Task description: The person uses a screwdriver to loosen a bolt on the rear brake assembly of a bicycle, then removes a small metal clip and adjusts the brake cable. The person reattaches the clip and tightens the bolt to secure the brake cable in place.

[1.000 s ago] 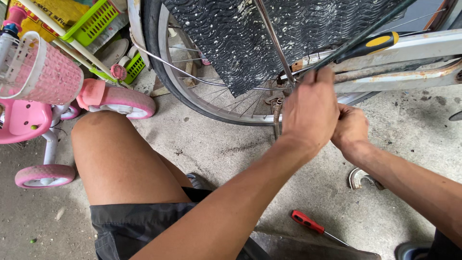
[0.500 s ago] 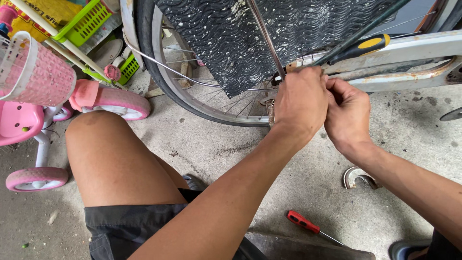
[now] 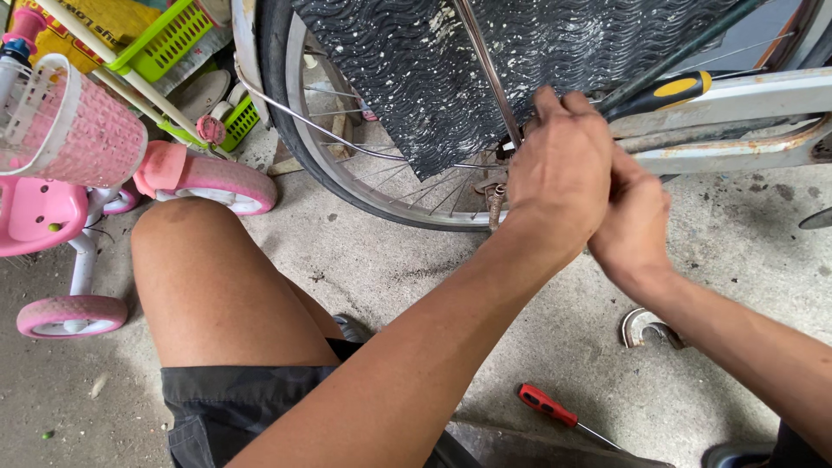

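Observation:
A bicycle wheel [image 3: 347, 173] with a black tyre and silver spokes stands in front of me, partly covered by a black rubber mat [image 3: 451, 61]. My left hand [image 3: 559, 165] is curled over the wheel's hub beside a thin metal stay [image 3: 485, 61]; what its fingers grip is hidden. My right hand [image 3: 637, 217] is pressed against the back of the left hand with its fingers closed, its contents hidden. A black and yellow tool handle [image 3: 667, 91] lies against the rusty white frame tube [image 3: 737, 147] just above both hands.
A red-handled screwdriver [image 3: 555, 409] and a curved metal part [image 3: 646, 328] lie on the concrete floor near my right arm. A pink child's bike [image 3: 78, 199] with a basket stands at the left, green plastic baskets [image 3: 169, 39] behind it. My bare knee [image 3: 208, 277] is in the foreground.
Both hands have shifted slightly up against the hub, and my right hand has tucked in closer behind the left. The view has moved a little.

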